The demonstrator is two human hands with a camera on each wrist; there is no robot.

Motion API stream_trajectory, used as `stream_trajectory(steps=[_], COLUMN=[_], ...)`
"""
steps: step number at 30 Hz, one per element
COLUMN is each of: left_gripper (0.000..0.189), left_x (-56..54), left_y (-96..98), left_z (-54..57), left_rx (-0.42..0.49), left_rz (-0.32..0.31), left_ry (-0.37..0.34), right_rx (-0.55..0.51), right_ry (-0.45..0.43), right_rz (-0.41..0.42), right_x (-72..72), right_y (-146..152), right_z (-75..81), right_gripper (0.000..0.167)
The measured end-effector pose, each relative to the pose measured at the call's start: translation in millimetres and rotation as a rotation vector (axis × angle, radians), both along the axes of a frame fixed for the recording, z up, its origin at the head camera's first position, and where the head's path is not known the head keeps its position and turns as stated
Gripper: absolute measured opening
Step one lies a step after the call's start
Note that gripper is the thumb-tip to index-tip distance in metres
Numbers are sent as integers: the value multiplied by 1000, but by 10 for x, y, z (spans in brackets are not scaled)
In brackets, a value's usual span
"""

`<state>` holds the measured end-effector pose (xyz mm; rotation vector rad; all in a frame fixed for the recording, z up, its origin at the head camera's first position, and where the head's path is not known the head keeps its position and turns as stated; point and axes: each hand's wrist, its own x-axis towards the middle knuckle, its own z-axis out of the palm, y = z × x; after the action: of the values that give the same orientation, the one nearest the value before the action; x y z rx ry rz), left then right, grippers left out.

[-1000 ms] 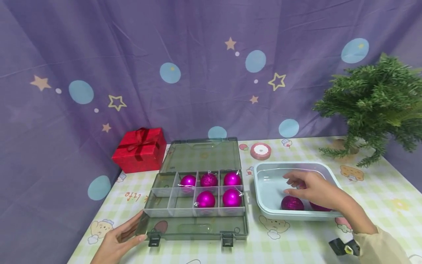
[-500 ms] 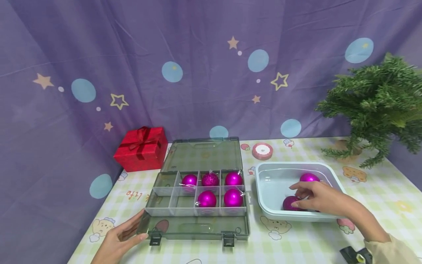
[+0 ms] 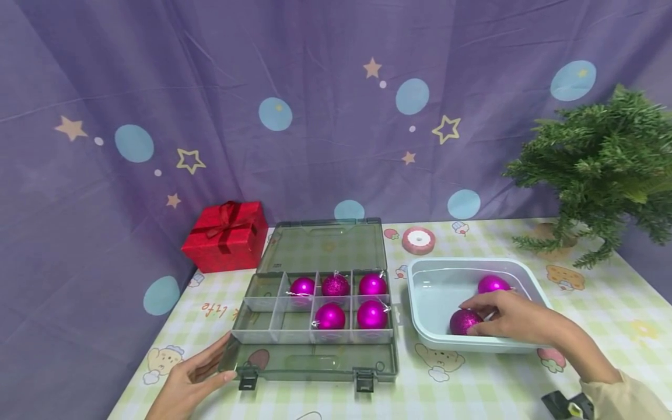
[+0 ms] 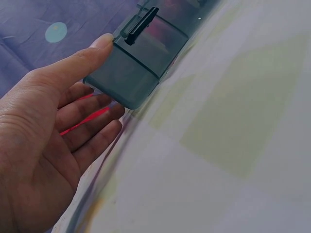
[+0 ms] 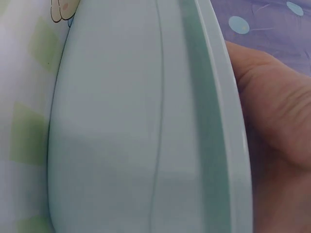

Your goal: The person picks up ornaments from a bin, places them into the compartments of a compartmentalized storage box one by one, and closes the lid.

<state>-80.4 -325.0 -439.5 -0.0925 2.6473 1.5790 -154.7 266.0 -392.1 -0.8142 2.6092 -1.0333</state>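
In the head view, my right hand [image 3: 517, 318] reaches into a pale blue tub [image 3: 427, 335] and grips a glittery magenta bauble [image 3: 464, 322], thumb and fingers on its right side. A shiny magenta bauble [image 3: 492, 284] lies behind that hand. In the right wrist view, the tub's wall [image 5: 121, 116] hides the fingers. My left hand [image 3: 191, 379] lies at the front left corner of a smoky clear compartment box [image 3: 310, 361]. Its thumb touches the box's front edge in the left wrist view, the other fingers [image 4: 92, 131] loosely extended by the side. Several magenta baubles [image 3: 329, 317] sit in separate compartments.
A red gift box [image 3: 226, 239] stands behind the compartment box on the left. A ribbon spool [image 3: 418, 240] lies behind the tub. At the back right stands a small artificial tree [image 3: 604, 169]. The compartment box's lid [image 3: 325, 248] is folded back.
My right hand has lowered into the tub and closed on the glittery bauble, uncovering the shiny one behind. The left hand stays at the box corner.
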Motion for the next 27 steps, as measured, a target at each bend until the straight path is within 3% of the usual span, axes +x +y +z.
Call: stream_trajectory(steps=[7, 13, 18, 21, 27], left_gripper=[68, 67, 67, 67, 68], left_x=[6, 11, 8, 7, 1], left_y=[-2, -6, -9, -6, -2], left_z=[4, -14, -22, -15, 9], left_rx=[2, -5, -7, -6, 3], left_rz=[-3, 0, 4, 7, 6], left_ry=[8, 28, 26, 15, -17], right_rx=[-69, -149, -225, -243, -227], right_ry=[89, 139, 247, 302, 330], right_rz=[-107, -138, -165, -199, -273], right_x=[16, 4, -24, -42, -81], right_y=[-35, -76, -123, -147, -203], right_z=[21, 26, 29, 43, 91], right_gripper=[40, 38, 37, 38, 38])
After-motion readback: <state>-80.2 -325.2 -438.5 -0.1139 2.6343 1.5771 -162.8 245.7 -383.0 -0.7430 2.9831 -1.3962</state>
